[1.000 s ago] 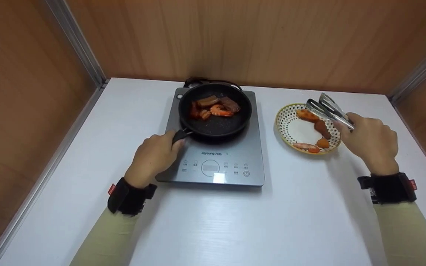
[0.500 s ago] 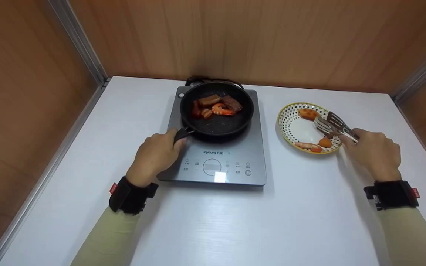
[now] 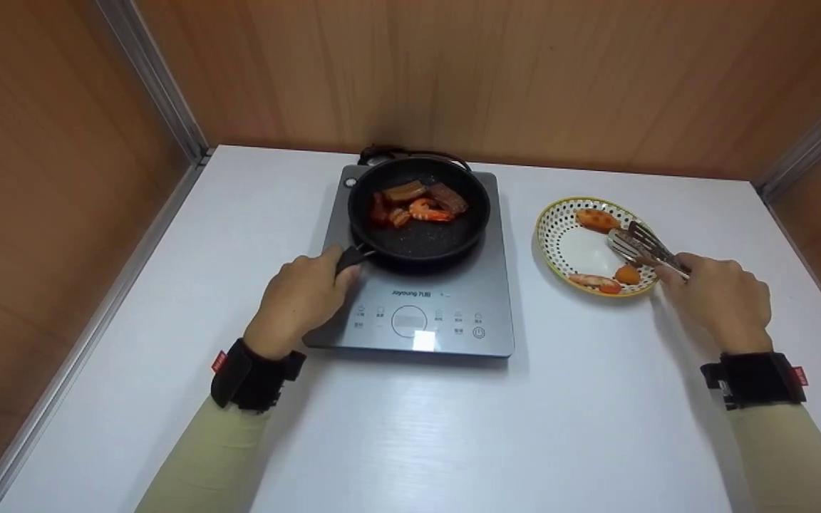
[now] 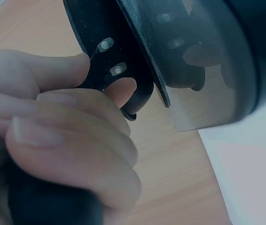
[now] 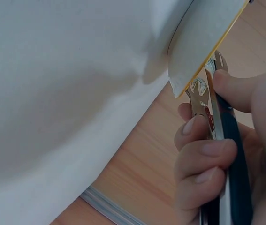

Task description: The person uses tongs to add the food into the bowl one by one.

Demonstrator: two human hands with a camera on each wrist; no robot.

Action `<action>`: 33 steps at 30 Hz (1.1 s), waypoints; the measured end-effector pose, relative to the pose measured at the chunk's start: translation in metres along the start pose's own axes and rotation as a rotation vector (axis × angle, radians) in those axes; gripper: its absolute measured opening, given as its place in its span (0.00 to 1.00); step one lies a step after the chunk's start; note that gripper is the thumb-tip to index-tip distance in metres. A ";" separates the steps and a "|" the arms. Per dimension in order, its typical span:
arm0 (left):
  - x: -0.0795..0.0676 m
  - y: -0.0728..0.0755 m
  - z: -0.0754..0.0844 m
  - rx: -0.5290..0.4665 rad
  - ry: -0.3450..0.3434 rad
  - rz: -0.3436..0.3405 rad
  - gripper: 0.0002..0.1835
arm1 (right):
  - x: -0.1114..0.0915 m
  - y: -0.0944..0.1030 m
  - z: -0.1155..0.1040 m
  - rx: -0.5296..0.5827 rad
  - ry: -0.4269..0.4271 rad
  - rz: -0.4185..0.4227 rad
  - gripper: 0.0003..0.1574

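White table point(image 3: 396, 427), tongs point(image 3: 642, 247) over plate point(image 3: 551, 246) rim near right edge.

The left hand point(image 3: 296, 299) covers most of the pan handle point(image 3: 350, 258); the tongs point(image 3: 642, 246) hide most of the brown piece between their tips; the induction cooker point(image 3: 417, 313) button labels are too small to read

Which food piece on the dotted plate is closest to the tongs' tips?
The dark brown piece under the tongs; the other three pieces lie clearly apart.
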State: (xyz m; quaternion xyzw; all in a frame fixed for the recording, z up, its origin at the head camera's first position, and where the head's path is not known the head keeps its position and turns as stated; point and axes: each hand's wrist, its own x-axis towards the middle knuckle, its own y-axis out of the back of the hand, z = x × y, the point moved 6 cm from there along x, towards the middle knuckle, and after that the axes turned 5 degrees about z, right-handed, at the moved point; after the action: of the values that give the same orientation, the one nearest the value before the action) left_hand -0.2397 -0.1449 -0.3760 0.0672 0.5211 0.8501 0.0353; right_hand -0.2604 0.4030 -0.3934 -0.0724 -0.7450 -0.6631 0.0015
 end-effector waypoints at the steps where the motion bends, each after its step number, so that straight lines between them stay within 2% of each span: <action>1: 0.000 0.000 0.000 0.000 0.000 -0.001 0.16 | 0.000 0.000 0.000 -0.001 0.003 0.002 0.43; 8: 0.000 -0.001 -0.001 0.006 -0.001 0.003 0.16 | 0.000 -0.002 0.001 0.000 0.014 0.008 0.40; 15: 0.000 -0.001 0.000 0.021 -0.014 0.009 0.16 | -0.003 -0.004 0.002 0.024 0.038 0.068 0.36; 24: 0.000 -0.001 0.000 0.023 -0.016 0.012 0.16 | -0.004 -0.004 0.002 0.013 0.049 0.074 0.37; 33: 0.000 -0.001 0.001 0.013 -0.008 -0.002 0.16 | -0.007 0.004 -0.001 -0.001 0.066 0.105 0.35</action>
State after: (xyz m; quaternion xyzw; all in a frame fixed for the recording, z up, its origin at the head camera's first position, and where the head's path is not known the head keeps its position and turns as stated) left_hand -0.2392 -0.1439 -0.3766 0.0705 0.5266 0.8463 0.0377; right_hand -0.2534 0.4021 -0.3903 -0.0897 -0.7394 -0.6645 0.0610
